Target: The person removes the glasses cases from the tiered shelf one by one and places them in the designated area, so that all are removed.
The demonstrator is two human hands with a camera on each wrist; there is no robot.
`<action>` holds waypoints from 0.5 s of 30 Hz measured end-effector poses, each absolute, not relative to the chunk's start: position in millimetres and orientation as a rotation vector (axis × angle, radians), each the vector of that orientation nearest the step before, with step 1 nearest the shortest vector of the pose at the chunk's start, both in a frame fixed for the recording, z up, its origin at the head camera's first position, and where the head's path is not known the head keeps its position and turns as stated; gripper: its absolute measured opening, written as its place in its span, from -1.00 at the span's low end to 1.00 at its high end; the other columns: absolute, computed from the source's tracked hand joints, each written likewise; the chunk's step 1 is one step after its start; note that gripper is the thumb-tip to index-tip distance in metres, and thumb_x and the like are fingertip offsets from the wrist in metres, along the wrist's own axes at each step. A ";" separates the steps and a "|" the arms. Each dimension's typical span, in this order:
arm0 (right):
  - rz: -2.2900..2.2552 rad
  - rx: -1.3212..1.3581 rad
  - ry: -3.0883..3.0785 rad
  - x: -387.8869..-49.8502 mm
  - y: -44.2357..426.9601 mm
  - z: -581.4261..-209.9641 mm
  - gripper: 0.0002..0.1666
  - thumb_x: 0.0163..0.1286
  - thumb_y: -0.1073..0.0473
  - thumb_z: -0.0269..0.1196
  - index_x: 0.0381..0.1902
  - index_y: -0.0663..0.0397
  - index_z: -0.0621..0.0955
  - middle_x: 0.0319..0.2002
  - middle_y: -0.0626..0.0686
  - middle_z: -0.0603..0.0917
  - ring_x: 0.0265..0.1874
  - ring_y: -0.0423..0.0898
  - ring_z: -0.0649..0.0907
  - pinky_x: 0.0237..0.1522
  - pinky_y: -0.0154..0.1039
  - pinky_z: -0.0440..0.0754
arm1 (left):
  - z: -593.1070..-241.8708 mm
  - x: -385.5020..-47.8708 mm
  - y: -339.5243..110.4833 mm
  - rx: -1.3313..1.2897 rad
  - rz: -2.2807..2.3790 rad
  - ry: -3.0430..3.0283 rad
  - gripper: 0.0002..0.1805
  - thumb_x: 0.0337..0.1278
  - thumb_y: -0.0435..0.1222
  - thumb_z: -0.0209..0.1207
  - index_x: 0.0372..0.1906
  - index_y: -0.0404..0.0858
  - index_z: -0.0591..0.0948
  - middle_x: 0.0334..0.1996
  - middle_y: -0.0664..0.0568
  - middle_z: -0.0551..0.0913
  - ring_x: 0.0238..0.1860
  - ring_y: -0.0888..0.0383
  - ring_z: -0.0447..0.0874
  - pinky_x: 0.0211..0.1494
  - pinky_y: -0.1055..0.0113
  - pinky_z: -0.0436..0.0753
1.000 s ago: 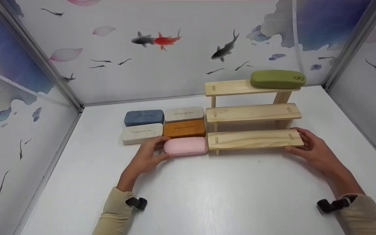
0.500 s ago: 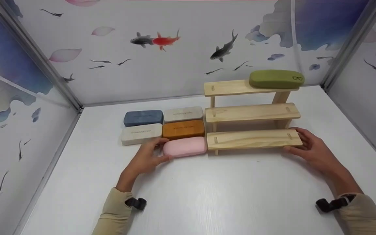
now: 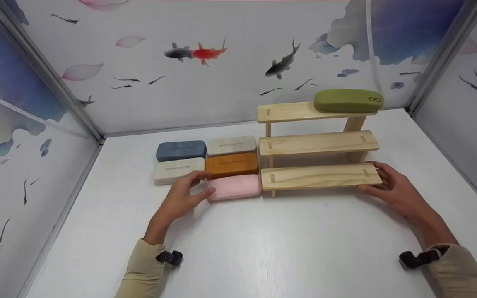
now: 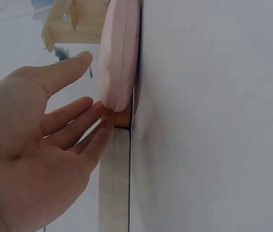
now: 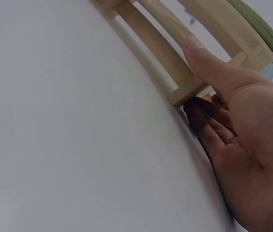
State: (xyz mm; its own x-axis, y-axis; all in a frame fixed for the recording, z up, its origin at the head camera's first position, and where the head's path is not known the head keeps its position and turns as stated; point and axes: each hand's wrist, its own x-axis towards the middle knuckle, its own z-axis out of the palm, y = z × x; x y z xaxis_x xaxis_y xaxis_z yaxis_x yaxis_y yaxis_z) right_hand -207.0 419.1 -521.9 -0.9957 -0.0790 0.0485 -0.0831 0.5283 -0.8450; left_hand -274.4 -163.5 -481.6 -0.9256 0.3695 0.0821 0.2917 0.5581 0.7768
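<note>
In the head view, a pink glasses case (image 3: pixel 235 187) lies on the table, its right end against a three-tier wooden display stand (image 3: pixel 321 177). My left hand (image 3: pixel 179 197) is at the case's left end; in the left wrist view, the thumb stands apart from the pink case (image 4: pixel 119 58) and the loosely bent fingers are close to its end. My right hand (image 3: pixel 393 188) holds the right end of the stand's lowest tier, thumb in front and fingers behind. In the right wrist view, fingertips touch the stand's leg (image 5: pixel 187 91) low near the tabletop.
Behind the pink case lie an orange case (image 3: pixel 232 164), a blue case (image 3: pixel 181 150), a cream case (image 3: pixel 179 170) and a pale grey case (image 3: pixel 232 145), packed close together. A green glasses case (image 3: pixel 348 100) rests on the stand's top tier. Printed panels enclose the white table (image 3: pixel 280 248).
My left hand has loosened from the pink case and drawn slightly left, its thumb lifting. My right hand stays on the stand. The whole head view has shifted a little.
</note>
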 end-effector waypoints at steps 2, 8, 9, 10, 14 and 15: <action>1.519 0.148 -2.744 -207.7 418.6 -522.5 0.00 0.52 -0.01 0.45 0.71 0.06 0.22 0.47 0.13 0.53 0.17 -0.59 0.60 0.09 -0.67 0.60 | -477.7 -273.2 -163.3 0.562 1.356 2.714 -0.39 0.42 -0.12 0.44 0.44 -0.25 0.59 0.36 -0.07 0.69 0.45 -0.03 0.62 0.63 -0.02 0.53; 1.515 0.140 -2.745 -208.7 417.8 -523.6 0.01 0.51 -0.04 0.46 0.71 0.05 0.23 0.47 0.12 0.53 0.17 -0.58 0.60 0.09 -0.68 0.60 | -466.9 -269.4 -153.1 0.595 1.474 2.764 -0.49 0.48 -0.15 0.38 0.39 -0.26 0.63 0.32 -0.03 0.72 0.40 0.04 0.68 0.56 0.09 0.62; 1.514 0.139 -2.743 -208.8 418.0 -523.5 0.00 0.51 -0.04 0.46 0.71 0.04 0.23 0.47 0.12 0.53 0.17 -0.58 0.60 0.09 -0.68 0.60 | -465.6 -269.1 -150.3 0.610 1.492 2.766 -0.50 0.49 -0.14 0.38 0.38 -0.25 0.64 0.32 -0.02 0.72 0.40 0.05 0.68 0.55 0.10 0.63; 1.515 0.138 -2.741 -208.7 418.2 -523.3 0.00 0.51 -0.04 0.46 0.71 0.03 0.24 0.47 0.11 0.53 0.17 -0.58 0.60 0.09 -0.68 0.60 | -464.5 -269.0 -147.5 0.624 1.513 2.766 -0.51 0.49 -0.14 0.38 0.38 -0.23 0.65 0.31 -0.01 0.73 0.39 0.06 0.68 0.54 0.11 0.63; 1.525 0.159 -2.726 -208.3 419.7 -523.4 -0.01 0.51 0.01 0.46 0.71 0.06 0.23 0.43 0.01 0.55 0.18 -0.57 0.60 0.09 -0.66 0.62 | -461.5 -270.2 -136.2 0.716 1.585 2.750 -0.53 0.51 -0.15 0.36 0.38 -0.20 0.64 0.32 -0.07 0.73 0.39 0.07 0.69 0.53 0.14 0.64; 1.528 0.164 -2.725 -208.1 420.0 -523.9 -0.01 0.52 0.02 0.45 0.71 0.08 0.23 0.43 -0.01 0.56 0.18 -0.58 0.61 0.09 -0.66 0.62 | -460.7 -270.6 -133.4 0.736 1.600 2.743 -0.53 0.51 -0.16 0.36 0.39 -0.19 0.64 0.32 -0.08 0.72 0.39 0.07 0.69 0.53 0.14 0.64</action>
